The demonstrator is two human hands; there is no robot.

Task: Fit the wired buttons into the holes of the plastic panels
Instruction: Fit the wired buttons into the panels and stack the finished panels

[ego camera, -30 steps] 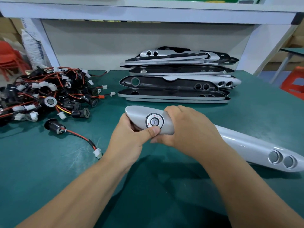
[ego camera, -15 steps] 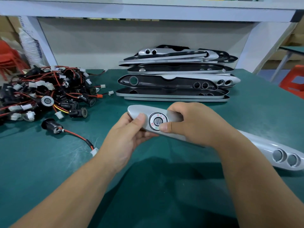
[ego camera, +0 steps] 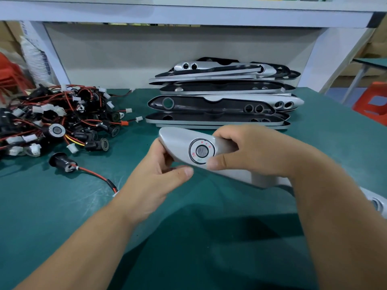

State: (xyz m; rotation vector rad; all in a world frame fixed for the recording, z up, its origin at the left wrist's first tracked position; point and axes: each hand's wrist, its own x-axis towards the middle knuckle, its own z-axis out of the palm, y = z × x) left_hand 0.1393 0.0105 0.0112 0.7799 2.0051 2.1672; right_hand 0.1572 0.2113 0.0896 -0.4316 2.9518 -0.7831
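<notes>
I hold a long silver plastic panel point(ego camera: 177, 141) over the green table, its left end raised. A round wired button point(ego camera: 201, 151) with red markings sits in the hole near that end. My left hand point(ego camera: 156, 178) grips the panel's left tip from below, thumb off the face. My right hand point(ego camera: 249, 151) grips the panel just right of the button, thumb at the button's lower edge. The panel's far right end point(ego camera: 377, 203), with one hole in sight there, shows past my right forearm. One loose wired button point(ego camera: 62, 162) with a red-black lead lies on the table to the left.
A heap of wired buttons point(ego camera: 56, 120) with red wires and white plugs fills the left of the green table point(ego camera: 52, 216). A stack of several panels point(ego camera: 219, 105) lies behind my hands under a white shelf point(ego camera: 188, 15). Red stools stand at both sides.
The panel has been lifted and tilted, its left end now higher. My left thumb has come off the button and slid below the panel; my right thumb has moved to the button's edge.
</notes>
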